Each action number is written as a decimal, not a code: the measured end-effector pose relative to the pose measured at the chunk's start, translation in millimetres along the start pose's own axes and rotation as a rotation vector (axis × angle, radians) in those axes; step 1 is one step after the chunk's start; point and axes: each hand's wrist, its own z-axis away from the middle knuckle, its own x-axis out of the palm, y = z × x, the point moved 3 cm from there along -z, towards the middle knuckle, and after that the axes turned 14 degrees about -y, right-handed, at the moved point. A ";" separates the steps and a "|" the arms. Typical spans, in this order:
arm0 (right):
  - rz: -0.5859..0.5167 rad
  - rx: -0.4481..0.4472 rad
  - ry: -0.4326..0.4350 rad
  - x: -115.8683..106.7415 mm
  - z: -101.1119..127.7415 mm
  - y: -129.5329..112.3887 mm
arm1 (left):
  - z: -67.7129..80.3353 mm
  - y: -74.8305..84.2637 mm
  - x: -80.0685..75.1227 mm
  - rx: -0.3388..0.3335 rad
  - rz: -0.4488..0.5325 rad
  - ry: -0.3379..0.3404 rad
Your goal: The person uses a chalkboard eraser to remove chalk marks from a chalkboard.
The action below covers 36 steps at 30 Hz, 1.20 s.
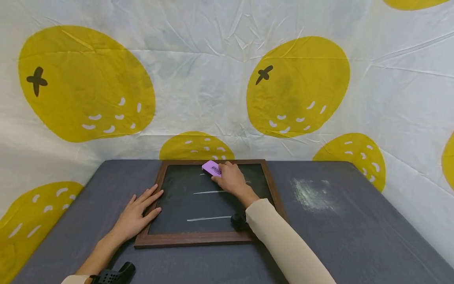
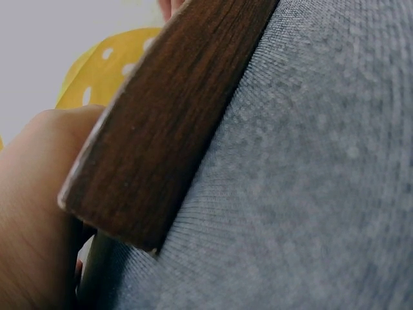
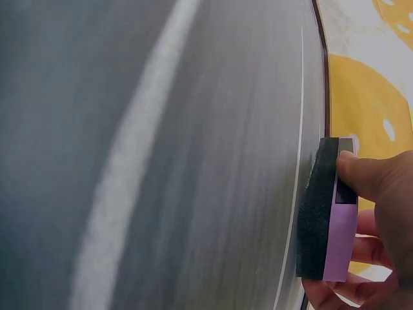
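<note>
A wood-framed chalkboard (image 1: 213, 205) lies on the table with white chalk lines across it. My right hand (image 1: 232, 179) grips a purple eraser (image 1: 211, 168) near the board's far edge. Seen from the right wrist, thumb and fingers pinch the eraser (image 3: 341, 242) along its sides, its dark felt face toward the board surface (image 3: 213, 161). My left hand (image 1: 133, 217) rests with spread, straight fingers at the left side of the frame, fingertips on the wood. In the left wrist view, the frame's corner (image 2: 142, 161) hides part of that hand (image 2: 39, 200).
A dark grey cloth covers the table (image 1: 354, 236). Right of the board is a pale chalk smudge (image 1: 313, 195). Behind hangs a white curtain (image 1: 202, 90) with yellow fruit prints. Black wrist devices (image 1: 113, 274) sit on both forearms.
</note>
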 end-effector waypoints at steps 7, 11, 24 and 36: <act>0.014 -0.041 -0.031 -0.8 1.0 -7.1 | 0.9 0.1 0.8 -0.009 0.003 -0.014; 0.025 -0.074 -0.059 -2.6 1.6 -7.4 | 2.0 0.6 -1.0 -0.014 0.003 -0.013; -0.051 -0.183 -0.121 -9.6 5.0 8.4 | 3.0 3.1 0.8 -0.009 0.007 -0.009; -0.047 -0.120 -0.132 -22.1 13.1 49.6 | 2.5 3.0 -1.2 -0.013 0.020 -0.012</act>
